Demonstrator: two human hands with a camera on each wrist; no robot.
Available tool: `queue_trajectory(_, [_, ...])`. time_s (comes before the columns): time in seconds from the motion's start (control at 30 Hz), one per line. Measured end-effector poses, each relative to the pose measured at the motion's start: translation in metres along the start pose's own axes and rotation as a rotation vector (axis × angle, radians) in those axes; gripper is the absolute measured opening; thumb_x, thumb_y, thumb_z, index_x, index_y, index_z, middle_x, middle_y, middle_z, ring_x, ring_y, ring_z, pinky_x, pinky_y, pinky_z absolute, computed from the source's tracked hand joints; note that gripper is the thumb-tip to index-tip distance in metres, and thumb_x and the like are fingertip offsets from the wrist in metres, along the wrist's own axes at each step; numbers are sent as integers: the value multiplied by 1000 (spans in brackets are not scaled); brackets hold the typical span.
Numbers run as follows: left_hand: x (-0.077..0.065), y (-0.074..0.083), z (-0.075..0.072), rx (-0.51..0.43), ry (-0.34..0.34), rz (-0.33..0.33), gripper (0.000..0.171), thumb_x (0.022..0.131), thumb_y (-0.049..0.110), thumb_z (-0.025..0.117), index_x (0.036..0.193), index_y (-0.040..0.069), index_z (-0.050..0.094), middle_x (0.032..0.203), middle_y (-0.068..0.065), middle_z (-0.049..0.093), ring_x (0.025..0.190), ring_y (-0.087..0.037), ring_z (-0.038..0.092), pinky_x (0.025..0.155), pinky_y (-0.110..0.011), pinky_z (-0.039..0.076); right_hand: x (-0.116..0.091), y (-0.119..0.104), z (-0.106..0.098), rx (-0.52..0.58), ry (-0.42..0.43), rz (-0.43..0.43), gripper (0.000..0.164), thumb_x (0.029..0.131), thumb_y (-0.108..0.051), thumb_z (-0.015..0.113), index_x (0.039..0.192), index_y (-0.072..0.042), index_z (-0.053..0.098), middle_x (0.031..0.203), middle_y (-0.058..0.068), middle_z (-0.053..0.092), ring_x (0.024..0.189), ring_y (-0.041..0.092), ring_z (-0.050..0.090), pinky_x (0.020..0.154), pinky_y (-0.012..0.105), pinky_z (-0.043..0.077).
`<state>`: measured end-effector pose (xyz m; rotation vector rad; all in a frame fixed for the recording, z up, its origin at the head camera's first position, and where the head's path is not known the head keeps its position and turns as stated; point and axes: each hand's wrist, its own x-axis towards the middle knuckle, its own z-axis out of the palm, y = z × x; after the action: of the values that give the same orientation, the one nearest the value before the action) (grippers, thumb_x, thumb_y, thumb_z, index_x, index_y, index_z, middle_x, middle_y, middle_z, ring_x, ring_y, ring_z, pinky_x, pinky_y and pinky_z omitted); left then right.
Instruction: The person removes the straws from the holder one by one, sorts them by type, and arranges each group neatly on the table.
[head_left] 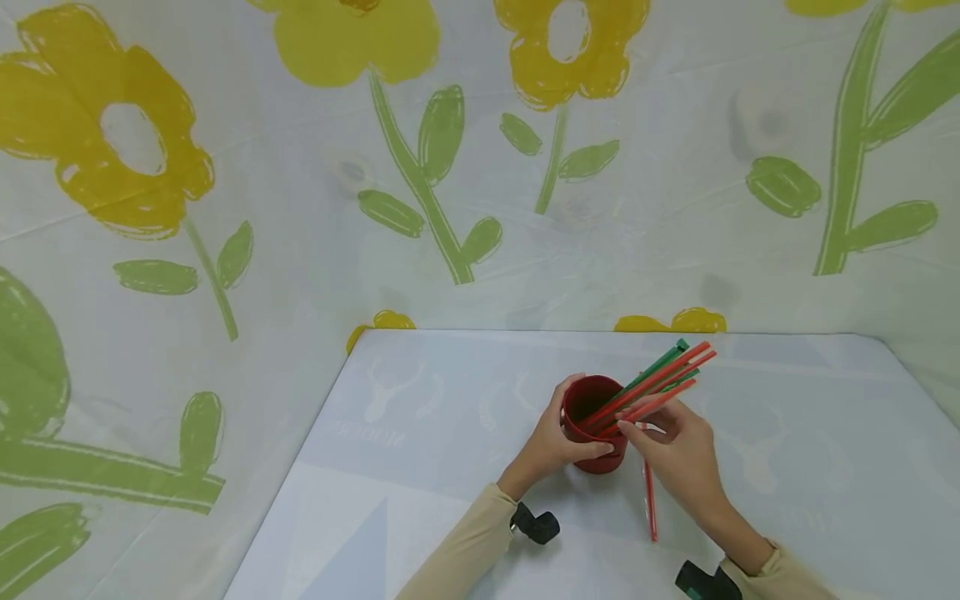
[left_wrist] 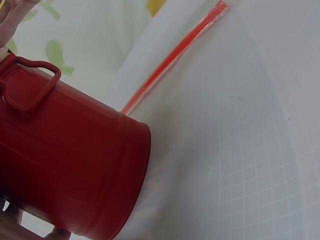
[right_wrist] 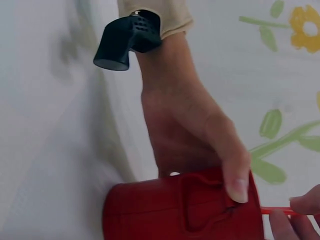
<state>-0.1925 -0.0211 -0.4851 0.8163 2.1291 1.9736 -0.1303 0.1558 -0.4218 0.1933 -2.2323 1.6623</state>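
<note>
My left hand (head_left: pixel 551 442) grips a dark red cup (head_left: pixel 600 462) round its side, thumb near the rim. The cup tilts with its mouth toward the back of the table, and small loop handles show on its wall in both wrist views. Several red straws (head_left: pixel 693 352) and green straws (head_left: pixel 667 357) lean out of the mouth to the right. Beside the rim, my right hand (head_left: pixel 690 454) pinches a red straw (head_left: pixel 660 402) between thumb and fingers. The right wrist view shows a red straw (right_wrist: pixel 275 210) running from the cup's mouth to those fingertips.
One red straw (head_left: pixel 650 508) in a clear wrapper lies on the white table (head_left: pixel 420 500), just right of the cup and below the right hand. Behind the table's far edge hangs a pale cloth (head_left: pixel 300 167) printed with yellow flowers. Black cameras (head_left: pixel 536 525) sit at both wrists.
</note>
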Motion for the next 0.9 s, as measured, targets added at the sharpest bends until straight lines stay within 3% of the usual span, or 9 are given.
queue_trajectory(0.13, [1,-7,0,5,1,-1,89,75,21,79,146,25,25,139,3,43,125,-20,42,92,-29,45,-2,7,6,21,33,-43,24,78,1,75,99,-1,63,95,11,66,88,6,65,71,19,53])
queue_trajectory(0.33, [3,-7,-1,-2,1,10,89,76,24,78,146,22,24,138,4,43,126,-21,41,93,-31,46,0,7,10,45,58,-98,24,78,3,73,98,0,61,96,9,65,88,8,65,71,18,53])
queue_trajectory(0.5, [2,5,-1,-7,-7,27,86,75,17,77,145,15,26,138,-6,43,126,-29,41,94,-34,46,0,5,9,19,78,-120,27,77,7,73,101,1,60,95,9,64,86,7,64,70,16,52])
queue_trajectory(0.67, [-1,21,-1,-5,-19,11,84,76,13,75,144,10,26,138,-13,42,125,-33,41,95,-35,45,1,0,3,65,83,-165,29,77,9,71,103,2,59,95,12,63,83,10,66,69,19,54])
queue_trajectory(0.9, [-4,25,-1,-15,-24,-14,87,76,14,75,145,8,23,139,-15,41,126,-36,40,95,-35,45,8,-16,-5,134,117,-231,31,75,18,68,103,10,58,92,19,62,80,12,66,70,21,54])
